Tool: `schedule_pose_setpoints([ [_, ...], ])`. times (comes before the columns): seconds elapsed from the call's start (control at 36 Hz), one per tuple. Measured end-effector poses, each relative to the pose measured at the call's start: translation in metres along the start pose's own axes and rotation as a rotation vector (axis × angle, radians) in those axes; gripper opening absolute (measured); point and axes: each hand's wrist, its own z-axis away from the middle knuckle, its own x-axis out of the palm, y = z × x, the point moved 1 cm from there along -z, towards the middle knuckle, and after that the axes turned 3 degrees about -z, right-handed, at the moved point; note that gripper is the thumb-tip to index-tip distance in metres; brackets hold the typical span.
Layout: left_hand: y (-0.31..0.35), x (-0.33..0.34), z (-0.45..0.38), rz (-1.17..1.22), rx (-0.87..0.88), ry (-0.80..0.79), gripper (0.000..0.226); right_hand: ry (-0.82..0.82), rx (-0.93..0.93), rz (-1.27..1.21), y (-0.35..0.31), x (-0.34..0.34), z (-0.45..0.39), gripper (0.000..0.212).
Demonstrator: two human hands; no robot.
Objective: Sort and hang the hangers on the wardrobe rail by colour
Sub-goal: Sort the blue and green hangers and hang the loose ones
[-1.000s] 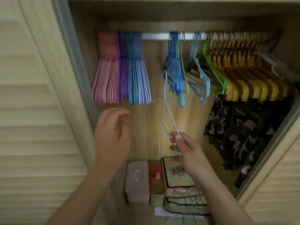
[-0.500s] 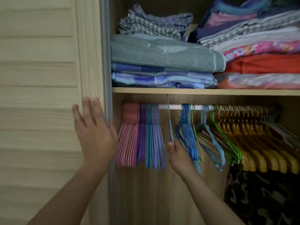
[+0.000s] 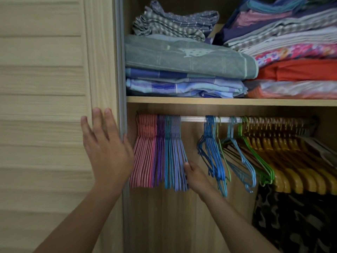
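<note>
Change: since half a sec ago my right hand (image 3: 196,177) went from holding the light-blue wire hanger up edge-on in the gap of the rail (image 3: 193,119) to the sorted bunch; that hanger (image 3: 182,143) now hangs on the rail as the last one on the bunch's right side. L hand barely shifted.
R hand: fingertips on the lower right edge of the lilac-blue hangers (image 3: 177,161); looks like it pinches the outermost wire, but fingers are mostly hidden behind the hand, so can't tell how tight.
L hand: left hand (image 3: 107,152) spread flat, fingers straight, pressed on the louvred wardrobe door (image 3: 45,106) just left of the rail, thumb at the door's grey edge strip. Holds nothing.
Sorted bunch, left end of rail: pink hangers (image 3: 145,156), then purple hangers (image 3: 160,154), teal hangers (image 3: 167,157), then the lilac-blue ones, all packed touching.
Mid rail: bare stretch, then a loose cluster of blue hangers (image 3: 212,152), one pale-green among them, apart from the sorted bunch.
Further right on rail: light-blue hangers (image 3: 242,161), green hangers (image 3: 259,159), then a long row of yellow wooden hangers (image 3: 291,170) w/ brass hooks.
Under rail, right: camo garment (image 3: 291,221).
Above rail: shelf (image 3: 218,101) w/ folded linens (image 3: 187,57) stacked in two piles.
</note>
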Motion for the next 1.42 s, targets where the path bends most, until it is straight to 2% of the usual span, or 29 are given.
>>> schedule_pose_setpoints([
  [0.17,0.000,0.001,0.001,-0.009,0.008,-0.004,0.074,-0.013,0.022,-0.021,0.008,0.003,0.000,0.050],
  [0.31,0.001,0.001,0.002,0.001,-0.001,0.000,0.073,0.018,0.080,-0.050,0.011,0.001,0.020,0.066],
  [0.39,0.004,0.001,0.005,0.016,-0.010,0.013,0.072,0.066,0.063,-0.005,0.021,0.000,0.048,0.065],
  [0.44,0.004,0.001,0.009,0.004,0.062,0.030,0.070,0.089,0.052,0.034,0.030,0.000,0.068,0.061],
  [0.5,0.003,0.003,0.018,-0.035,0.237,0.021,0.065,0.154,0.012,0.093,0.039,-0.005,0.085,0.047],
  [0.58,0.000,0.005,0.033,-0.088,0.434,-0.040,0.053,0.304,-0.099,0.242,0.042,-0.020,0.102,0.013],
  [0.67,-0.002,0.008,0.037,-0.116,0.489,-0.092,0.046,0.490,-0.265,0.410,0.031,-0.042,0.105,0.018],
  [0.72,-0.002,0.007,0.037,-0.113,0.480,-0.111,0.042,0.626,-0.407,0.566,0.022,-0.055,0.098,0.013],
  [0.78,-0.001,0.006,0.038,-0.105,0.470,-0.124,0.041,0.683,-0.483,0.717,0.013,-0.065,0.086,0.012],
  [0.89,-0.002,0.007,0.039,-0.091,0.473,-0.120,0.034,0.653,-0.450,0.980,-0.003,-0.071,0.053,0.024],
  [1.0,-0.004,0.008,0.039,-0.086,0.475,-0.101,0.022,0.593,-0.358,1.153,-0.011,-0.067,0.025,0.019],
  [1.25,-0.004,0.007,0.037,-0.092,0.466,-0.107,0.025,0.377,-0.172,1.365,-0.015,-0.071,0.018,0.019],
  [1.42,-0.003,0.005,0.037,-0.067,0.458,-0.119,0.024,0.305,-0.097,1.454,-0.016,-0.079,0.017,0.023],
])
